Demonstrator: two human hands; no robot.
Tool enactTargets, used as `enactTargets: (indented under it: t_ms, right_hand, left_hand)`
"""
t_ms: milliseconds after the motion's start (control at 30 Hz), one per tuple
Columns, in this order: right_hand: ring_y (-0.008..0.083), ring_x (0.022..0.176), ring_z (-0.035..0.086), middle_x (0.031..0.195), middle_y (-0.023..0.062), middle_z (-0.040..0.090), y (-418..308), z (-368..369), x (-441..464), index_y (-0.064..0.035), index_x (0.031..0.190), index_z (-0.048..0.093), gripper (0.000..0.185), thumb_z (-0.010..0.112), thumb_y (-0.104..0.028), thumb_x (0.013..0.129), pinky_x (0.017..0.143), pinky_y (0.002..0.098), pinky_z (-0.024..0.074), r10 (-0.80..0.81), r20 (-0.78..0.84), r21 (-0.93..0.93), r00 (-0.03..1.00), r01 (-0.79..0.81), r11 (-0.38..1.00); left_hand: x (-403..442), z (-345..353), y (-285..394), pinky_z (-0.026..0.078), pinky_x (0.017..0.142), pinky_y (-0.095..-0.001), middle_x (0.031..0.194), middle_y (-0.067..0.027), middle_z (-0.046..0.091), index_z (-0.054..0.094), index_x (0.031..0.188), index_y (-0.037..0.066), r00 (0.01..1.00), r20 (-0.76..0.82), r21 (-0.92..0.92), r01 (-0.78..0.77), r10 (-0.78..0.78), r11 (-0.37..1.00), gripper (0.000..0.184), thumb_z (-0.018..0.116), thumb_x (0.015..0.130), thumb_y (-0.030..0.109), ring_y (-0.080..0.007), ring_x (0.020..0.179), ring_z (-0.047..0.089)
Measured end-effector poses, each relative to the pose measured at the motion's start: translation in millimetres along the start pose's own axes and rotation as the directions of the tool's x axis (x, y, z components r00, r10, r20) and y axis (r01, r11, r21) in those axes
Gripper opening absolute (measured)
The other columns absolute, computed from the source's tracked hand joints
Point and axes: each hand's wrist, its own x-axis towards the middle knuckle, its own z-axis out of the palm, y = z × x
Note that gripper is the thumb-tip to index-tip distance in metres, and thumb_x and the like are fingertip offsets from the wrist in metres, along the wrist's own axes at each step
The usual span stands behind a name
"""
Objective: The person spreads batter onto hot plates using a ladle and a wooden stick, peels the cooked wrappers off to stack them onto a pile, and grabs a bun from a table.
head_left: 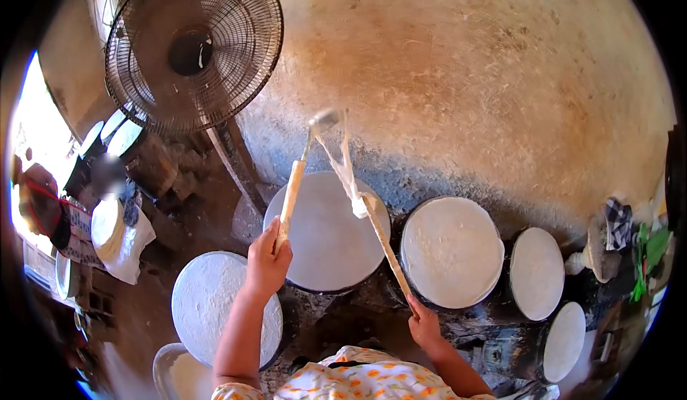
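My left hand (269, 264) is closed around the wooden handle of a ladle (292, 192), held up with its blurred, cup-like metal head at the top. My right hand (424, 323) grips a slim wooden stick (386, 246) that slants up to the left. A lump of white, sticky batter (359, 205) clings to the stick's far end, and stretched white strands run from there up towards the ladle's head. Both tools are over a large round griddle (325, 246) with a pale grey-white top, beside the wall.
More round, white-coated griddles stand left (215, 296) and right (452, 253). A large fan (193, 49) rises at upper left before the stained wall (465, 78). At lower left is a tub (163, 371). Another person (107, 178) is at far left, near stacked white rounds (109, 225).
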Motion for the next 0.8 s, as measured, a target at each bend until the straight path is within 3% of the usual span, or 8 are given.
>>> enactTargets:
  t_ms: [33,67,167,267,333,400,567,800]
  right_hand:
    - [0.0322,0.111,0.056,0.12,0.0173,0.058,4,1,2,-0.0101,0.128,0.051,0.056,0.049,0.006,0.074,0.093,0.0354,0.045,-0.003,0.008,-0.007,1.0,0.003,1.0]
    - [0.0339,0.107,0.057,0.118,0.0183,0.059,11,6,8,-0.011,0.128,0.051,0.056,0.048,0.006,0.074,0.09,0.0374,0.0464,-0.006,0.002,-0.05,1.0,0.006,0.999]
    - [0.0369,0.099,0.059,0.113,0.02,0.06,11,14,37,-0.0129,0.13,0.048,0.058,0.049,0.005,0.075,0.085,0.0419,0.0483,-0.024,0.016,-0.141,1.0,0.026,0.99]
    - [0.0418,0.088,0.059,0.103,0.0235,0.061,-1,32,91,-0.0143,0.133,0.044,0.06,0.049,0.002,0.076,0.076,0.0467,0.049,0.026,0.093,-0.236,0.995,-0.004,0.972]
    - [0.0435,0.092,0.058,0.102,0.0248,0.061,-29,44,127,-0.0142,0.131,0.047,0.057,0.048,0.001,0.076,0.077,0.0473,0.0487,0.04,0.093,-0.15,0.995,-0.026,0.988]
    - [0.0426,0.095,0.057,0.104,0.0245,0.06,-45,60,158,-0.0153,0.131,0.047,0.058,0.048,0.001,0.076,0.079,0.0454,0.0485,0.078,0.118,-0.128,0.99,-0.063,0.99]
    - [0.0438,0.09,0.058,0.101,0.0259,0.061,-39,68,149,-0.0224,0.132,0.047,0.06,0.05,0.0,0.076,0.077,0.0479,0.0479,-0.006,0.062,-0.032,0.998,0.008,0.999]
    - [0.0324,0.113,0.055,0.122,0.0205,0.056,-14,44,74,-0.0104,0.132,0.047,0.058,0.047,0.003,0.075,0.089,0.0375,0.0457,0.064,-0.056,-0.015,0.996,-0.065,0.998]
  left_hand:
    - [0,-6,11,0.043,0.044,-0.0306,0.074,-0.0116,0.056,0.048,0.124,-0.003,0.936,0.143,-0.345,0.352,-0.322,0.87,0.039,0.049,0.085,-0.001,-0.0175,0.051,0.053]
    - [0,-9,17,0.04,0.04,-0.0263,0.068,-0.0078,0.054,0.049,0.122,-0.003,0.765,0.374,-0.574,0.635,-0.525,0.517,0.036,0.048,0.087,0.0,-0.0119,0.046,0.05]
    - [-9,-12,13,0.032,0.035,-0.0206,0.061,-0.0015,0.049,0.051,0.118,-0.003,0.671,0.465,-0.615,0.714,-0.578,0.335,0.029,0.046,0.089,0.003,-0.0054,0.042,0.043]
    - [-22,-15,3,0.032,0.034,-0.0213,0.061,-0.002,0.051,0.055,0.103,-0.003,0.614,0.554,-0.548,0.777,-0.562,0.31,0.019,0.047,0.088,0.004,-0.0071,0.039,0.043]
    - [-35,-22,-4,0.031,0.033,-0.0204,0.063,-0.003,0.05,0.054,0.109,-0.003,0.562,0.593,-0.532,0.811,-0.577,0.243,0.024,0.047,0.088,0.006,-0.007,0.04,0.042]
    - [-47,-29,-9,0.032,0.034,-0.0196,0.067,-0.0043,0.048,0.052,0.114,-0.002,0.583,0.691,-0.722,0.572,-0.427,-0.389,0.029,0.048,0.089,0.01,-0.0069,0.042,0.041]
    - [-68,-40,3,0.033,0.034,-0.0196,0.07,-0.0048,0.048,0.051,0.109,-0.003,0.566,0.632,-0.732,0.661,-0.529,-0.166,0.025,0.049,0.09,0.013,-0.0081,0.044,0.042]
    - [-78,-53,8,0.032,0.033,-0.0221,0.061,-0.0025,0.045,0.049,0.087,0.002,0.477,0.651,-0.625,0.778,-0.59,-0.061,0.011,0.045,0.091,0.011,-0.0085,0.04,0.04]
